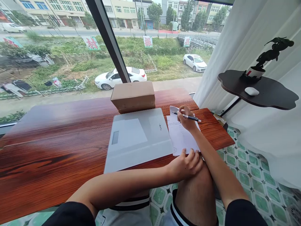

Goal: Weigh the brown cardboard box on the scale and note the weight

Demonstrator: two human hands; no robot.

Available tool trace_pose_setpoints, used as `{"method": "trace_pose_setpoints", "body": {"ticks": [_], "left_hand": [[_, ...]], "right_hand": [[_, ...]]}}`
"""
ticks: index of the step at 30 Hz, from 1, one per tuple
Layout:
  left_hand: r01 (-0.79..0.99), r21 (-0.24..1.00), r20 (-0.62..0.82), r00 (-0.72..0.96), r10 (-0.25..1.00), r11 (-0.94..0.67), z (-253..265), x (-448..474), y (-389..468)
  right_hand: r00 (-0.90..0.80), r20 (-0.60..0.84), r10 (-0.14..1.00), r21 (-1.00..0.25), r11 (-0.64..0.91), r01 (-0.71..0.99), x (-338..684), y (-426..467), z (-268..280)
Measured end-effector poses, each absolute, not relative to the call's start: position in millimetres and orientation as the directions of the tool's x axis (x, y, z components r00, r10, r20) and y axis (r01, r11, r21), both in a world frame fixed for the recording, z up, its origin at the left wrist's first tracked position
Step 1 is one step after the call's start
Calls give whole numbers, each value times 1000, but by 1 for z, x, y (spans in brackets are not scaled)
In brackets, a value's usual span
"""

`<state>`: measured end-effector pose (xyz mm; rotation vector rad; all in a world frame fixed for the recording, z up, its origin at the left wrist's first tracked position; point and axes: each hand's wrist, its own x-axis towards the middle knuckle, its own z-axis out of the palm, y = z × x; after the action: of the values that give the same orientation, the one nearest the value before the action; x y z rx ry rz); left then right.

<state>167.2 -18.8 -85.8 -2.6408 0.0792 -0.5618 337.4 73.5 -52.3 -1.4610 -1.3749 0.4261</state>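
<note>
My right hand [187, 119] is closed around a black and silver pen [191, 118]. The pen lies crosswise in the fingers, its tip pointing left above a white sheet of paper [180, 136] with printed lines. Part of the sheet's upper end is folded or overlapped by another piece; I cannot tell which. My left hand [185, 164] rests at the paper's near edge by the table edge, fingertips slightly apart and touching the sheet; its thumb is hidden. Left of the paper, a flat pale-grey glass scale [138, 150] with a small display lies on the wooden table.
A brown cardboard box [134, 95] stands behind the scale, near the window. The dark red wooden table [58, 147] stretches left. At right, a black side table [277, 94] carries a potted plant [255, 72] and a white mouse [251, 91], beside white curtains [258, 125].
</note>
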Motion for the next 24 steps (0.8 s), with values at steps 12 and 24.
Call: {"method": "trace_pose_setpoints", "body": {"ticks": [12, 24], "left_hand": [[38, -350, 382, 918, -105, -936, -88, 172, -23], [69, -366, 444, 890, -109, -928, -90, 172, -23]], "right_hand": [[179, 179, 967, -927, 106, 359, 313, 67, -66], [139, 144, 980, -905, 73, 419, 311, 66, -74]]}}
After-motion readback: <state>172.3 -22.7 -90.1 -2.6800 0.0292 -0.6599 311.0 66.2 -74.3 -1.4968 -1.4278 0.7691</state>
